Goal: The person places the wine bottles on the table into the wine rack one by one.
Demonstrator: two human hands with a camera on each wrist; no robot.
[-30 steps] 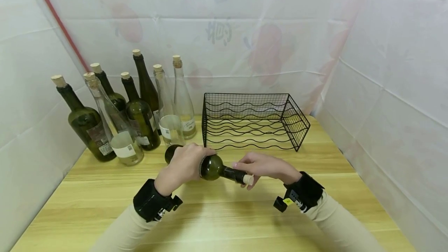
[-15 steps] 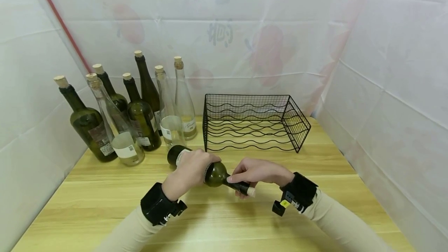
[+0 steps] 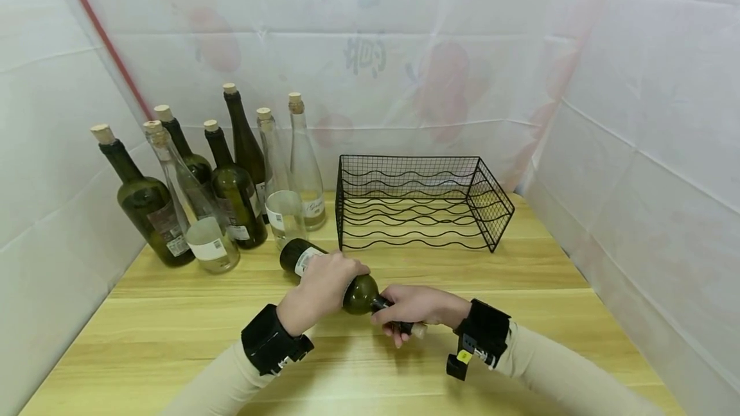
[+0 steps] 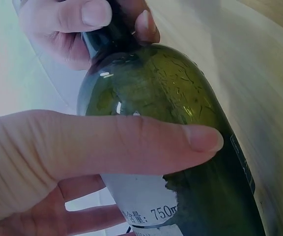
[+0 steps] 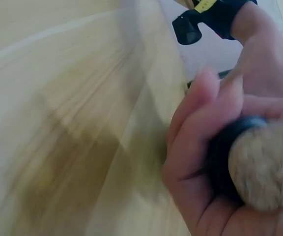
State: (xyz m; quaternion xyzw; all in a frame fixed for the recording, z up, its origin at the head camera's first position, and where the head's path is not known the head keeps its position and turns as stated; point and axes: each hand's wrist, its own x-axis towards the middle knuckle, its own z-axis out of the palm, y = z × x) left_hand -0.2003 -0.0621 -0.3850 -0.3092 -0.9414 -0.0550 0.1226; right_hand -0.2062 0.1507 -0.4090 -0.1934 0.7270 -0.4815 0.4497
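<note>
A dark green wine bottle [image 3: 361,295] lies tilted on its side above the table, its base toward the upper left and its neck toward the lower right. My left hand [image 3: 325,287] grips the body, the thumb laid across the glass above a torn white label [image 4: 141,196] in the left wrist view. Around the black-sleeved neck, the fingers of my right hand [image 3: 413,307] are curled. The cork [image 5: 267,167] pokes out past that hand, facing the camera in the right wrist view.
Behind the hands stands a black wire rack [image 3: 424,204] with wavy bars. Several corked bottles, green ones [image 3: 151,214] and clear ones [image 3: 309,178], stand upright at the back left of the wooden table [image 3: 150,339]. White sheets [image 3: 653,121] enclose the sides and back.
The bottle has moved slightly right and toward me. My right hand has gone from touching near the neck's end to gripping around the neck. My left hand keeps its hold.
</note>
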